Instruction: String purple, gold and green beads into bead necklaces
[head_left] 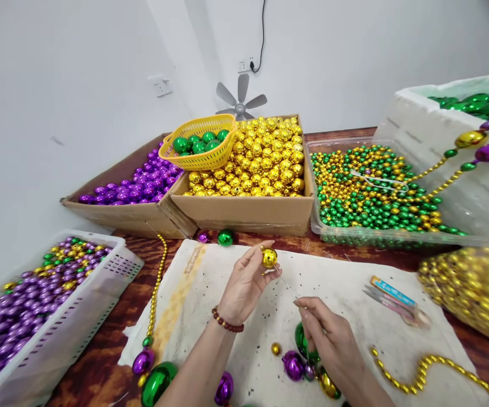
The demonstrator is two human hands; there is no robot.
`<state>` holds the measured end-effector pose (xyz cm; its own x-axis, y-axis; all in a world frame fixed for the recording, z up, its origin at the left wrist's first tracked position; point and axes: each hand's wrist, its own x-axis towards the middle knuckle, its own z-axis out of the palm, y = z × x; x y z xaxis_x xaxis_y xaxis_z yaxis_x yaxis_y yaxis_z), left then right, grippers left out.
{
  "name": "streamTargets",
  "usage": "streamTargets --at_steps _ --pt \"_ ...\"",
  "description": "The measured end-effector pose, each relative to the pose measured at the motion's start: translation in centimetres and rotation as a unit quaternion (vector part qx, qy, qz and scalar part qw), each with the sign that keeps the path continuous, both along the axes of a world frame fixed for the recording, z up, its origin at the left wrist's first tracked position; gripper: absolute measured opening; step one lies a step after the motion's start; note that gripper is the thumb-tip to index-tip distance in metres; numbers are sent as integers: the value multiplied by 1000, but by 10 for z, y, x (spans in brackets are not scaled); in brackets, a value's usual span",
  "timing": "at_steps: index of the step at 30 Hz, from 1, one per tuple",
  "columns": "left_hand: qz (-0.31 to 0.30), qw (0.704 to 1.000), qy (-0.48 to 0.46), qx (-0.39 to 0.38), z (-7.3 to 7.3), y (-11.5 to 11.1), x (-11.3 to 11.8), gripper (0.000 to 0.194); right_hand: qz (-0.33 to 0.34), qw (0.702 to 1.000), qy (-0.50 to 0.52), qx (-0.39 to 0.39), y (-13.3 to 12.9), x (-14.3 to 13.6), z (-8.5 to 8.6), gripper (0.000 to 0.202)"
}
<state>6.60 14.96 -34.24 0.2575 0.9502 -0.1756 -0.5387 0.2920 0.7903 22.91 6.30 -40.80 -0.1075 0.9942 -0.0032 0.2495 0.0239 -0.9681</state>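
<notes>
Pale walls (pixel 333 56) rose behind a glossy red-brown wooden table (pixel 137 285), spread with a stained white cloth (pixel 333 277). Above it, the left hand (pixel 244 280) had its fingers partly curled, pinching a shiny round gold ball (pixel 270 258) at the fingertips. The right hand (pixel 327 333) was closed on a thin metal rod (pixel 286 284) that ran up to the ball. Faded orange print (pixel 191 260) on the cloth and a flat orange-and-blue strip (pixel 397 291) beside grey-bladed scissors (pixel 382 298) bore lettering too blurred to read
</notes>
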Motion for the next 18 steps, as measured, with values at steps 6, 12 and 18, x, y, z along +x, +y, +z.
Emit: streamTargets --at_steps 6,12,18 --pt "0 986 160 44 -3 5 -16 35 -17 997 72 -23 13 -4 5 25" --pt "114 944 307 49 -14 28 -64 33 -33 990 128 -49 12 15 -6 23" --pt "49 910 397 109 -22 22 -50 19 -9 984 156 -80 6 26 -19 26"
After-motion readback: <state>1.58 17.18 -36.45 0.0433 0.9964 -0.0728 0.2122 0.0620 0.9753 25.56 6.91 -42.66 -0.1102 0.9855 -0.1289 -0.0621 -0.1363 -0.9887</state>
